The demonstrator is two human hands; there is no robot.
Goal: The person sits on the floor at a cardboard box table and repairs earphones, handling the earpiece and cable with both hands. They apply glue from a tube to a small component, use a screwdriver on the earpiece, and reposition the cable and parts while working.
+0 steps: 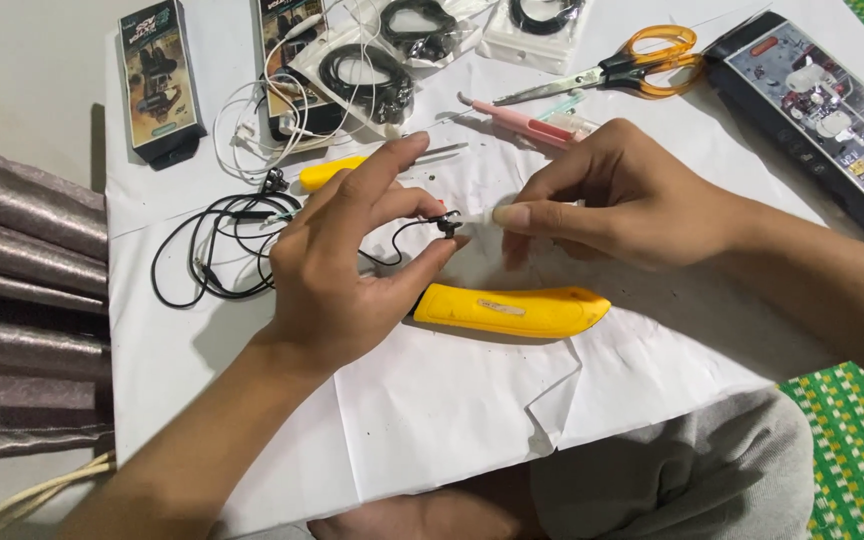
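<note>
Grey fabric over a knee [672, 470] is seen nearest the camera, at the bottom of the frame, with creased white paper [452, 400] spread above it over the surface. On that paper, at the centre, a yellow-handled tool [512, 310] is laid flat.

Just above it, a small black earbud [448, 224] is pinched between thumb and fingertips of the left hand [352, 270], so that grip is closed on the earbud. Its thin black cable [222, 250] trails to the left of the frame into a loose coil on the paper. The right hand [612, 200] is closed around a small pale tube [487, 214], whose tip is held against or just beside the earbud; contact cannot be told for certain.

The earbud is judged very light, small and hard-shelled, and likely slippery and fragile at the cable joint. It is best taken by its body between fingertip pads, not by the cable, which is soft and limp and would let it swing. The tube is judged light and possibly squeezable, so gentle pressure along its sides is suggested.

Orange-handled scissors [642, 65] lie at the upper right, and bagged black earphones [367, 75] at the top centre.
</note>
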